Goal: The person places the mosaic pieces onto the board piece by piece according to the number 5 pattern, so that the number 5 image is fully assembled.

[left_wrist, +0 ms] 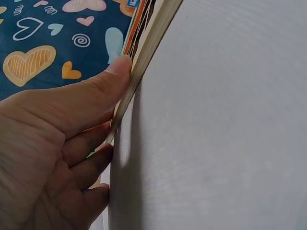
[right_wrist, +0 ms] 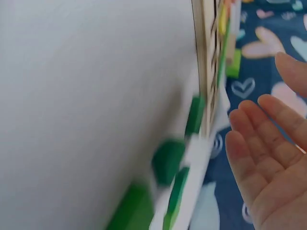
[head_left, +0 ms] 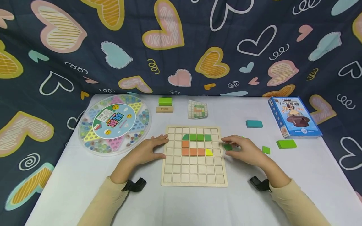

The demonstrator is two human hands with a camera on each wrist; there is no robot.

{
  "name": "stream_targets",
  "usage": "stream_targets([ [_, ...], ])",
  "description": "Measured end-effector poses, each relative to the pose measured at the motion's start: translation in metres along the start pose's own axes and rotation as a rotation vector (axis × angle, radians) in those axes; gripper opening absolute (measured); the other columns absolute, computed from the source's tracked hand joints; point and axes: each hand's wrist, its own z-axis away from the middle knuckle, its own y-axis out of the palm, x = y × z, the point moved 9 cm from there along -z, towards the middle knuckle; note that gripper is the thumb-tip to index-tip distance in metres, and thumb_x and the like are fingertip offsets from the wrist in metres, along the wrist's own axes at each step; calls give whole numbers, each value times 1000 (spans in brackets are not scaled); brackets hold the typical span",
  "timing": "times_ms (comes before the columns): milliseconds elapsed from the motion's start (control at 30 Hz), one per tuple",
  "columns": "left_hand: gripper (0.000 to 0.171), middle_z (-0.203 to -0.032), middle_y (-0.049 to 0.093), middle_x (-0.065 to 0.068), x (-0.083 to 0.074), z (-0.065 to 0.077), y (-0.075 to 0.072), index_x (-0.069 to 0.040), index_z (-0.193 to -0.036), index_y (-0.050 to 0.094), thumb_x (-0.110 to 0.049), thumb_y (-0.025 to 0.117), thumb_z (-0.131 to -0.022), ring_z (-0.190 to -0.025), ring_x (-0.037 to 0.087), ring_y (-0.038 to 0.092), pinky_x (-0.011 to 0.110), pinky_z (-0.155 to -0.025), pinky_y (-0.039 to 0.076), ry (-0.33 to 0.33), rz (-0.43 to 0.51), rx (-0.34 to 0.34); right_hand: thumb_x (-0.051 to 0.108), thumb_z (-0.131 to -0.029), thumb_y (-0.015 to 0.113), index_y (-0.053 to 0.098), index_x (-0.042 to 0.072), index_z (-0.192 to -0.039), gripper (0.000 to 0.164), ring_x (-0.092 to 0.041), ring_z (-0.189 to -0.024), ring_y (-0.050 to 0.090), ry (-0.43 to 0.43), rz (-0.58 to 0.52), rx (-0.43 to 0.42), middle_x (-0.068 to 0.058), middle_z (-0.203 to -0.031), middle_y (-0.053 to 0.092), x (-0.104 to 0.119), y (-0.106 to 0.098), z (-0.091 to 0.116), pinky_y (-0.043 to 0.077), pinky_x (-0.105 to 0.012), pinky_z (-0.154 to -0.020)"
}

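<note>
A wooden grid board (head_left: 193,178) lies on the white table, holding a row of green tiles (head_left: 193,137), several orange tiles (head_left: 193,152) and a yellow tile (head_left: 209,152) with a rounded corner. My left hand (head_left: 147,150) rests at the board's left side, thumb and fingertips against its edge (left_wrist: 147,52). Just right of the board is my right hand (head_left: 244,150), fingers relaxed and apart from the thumb, nothing gripped. A dark green tile (head_left: 227,147) shows under its fingertips. Loose green pieces (right_wrist: 169,160) appear below the hand in the right wrist view.
Behind the board stands a patterned card (head_left: 197,110), with a green block (head_left: 165,101) and a wooden block (head_left: 165,109) beside it. A round marble game (head_left: 93,138) lies left. Right are a teal block (head_left: 254,124), green blocks (head_left: 286,144) and a blue box (head_left: 294,117).
</note>
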Motion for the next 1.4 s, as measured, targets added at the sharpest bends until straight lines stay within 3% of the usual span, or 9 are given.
stream_targets([
  [233,68,-150,38,4,-1,-1,-2,-8,-137,51,-34,75,-79,-139,25,34,48,-115,27,10,-4,-3,20,-89,67,57,4,-128,44,-34,-113,57,66,32,-74,-13,-128,59,-31,-31,22,48,-54,-94],
  [400,68,-150,38,4,0,-1,-2,-8,-137,51,-34,75,-79,-139,26,35,48,-115,28,14,-9,-7,23,-91,65,55,3,-129,44,-39,-115,55,137,51,-88,-17,-131,56,-53,-45,27,46,-57,-96],
  [733,67,-150,38,5,2,3,5,-8,-137,51,-32,75,-79,-139,25,34,48,-116,26,11,14,-1,9,-90,63,55,3,-130,42,-39,-121,51,169,78,20,-20,-133,54,-76,-36,12,44,-56,-100],
  [933,67,-149,38,6,2,4,6,-6,-136,52,-32,76,-79,-139,25,35,48,-115,27,17,10,-10,0,-87,61,64,5,-118,32,-32,-111,54,151,140,17,-17,-123,56,-82,-34,3,47,-54,-96],
  [1133,68,-150,38,5,1,2,3,-7,-137,51,-33,75,-79,-139,26,34,48,-115,27,12,-2,-12,7,-86,66,64,3,-111,25,-23,-91,59,164,190,-38,-12,-103,64,-81,-43,3,53,-42,-81],
  [1300,67,-150,38,4,-1,1,0,-8,-137,51,-33,75,-79,-139,25,34,48,-116,26,12,5,-10,13,-86,69,64,5,-109,25,-18,-85,59,159,172,-74,-7,-96,66,-66,-45,8,53,-35,-74],
  [1400,68,-150,37,4,-1,1,0,-8,-137,51,-33,75,-79,-139,25,34,48,-116,26,9,3,-5,15,-86,70,65,8,-109,25,-16,-87,61,101,175,-85,-4,-97,66,-48,-38,12,54,-33,-74],
])
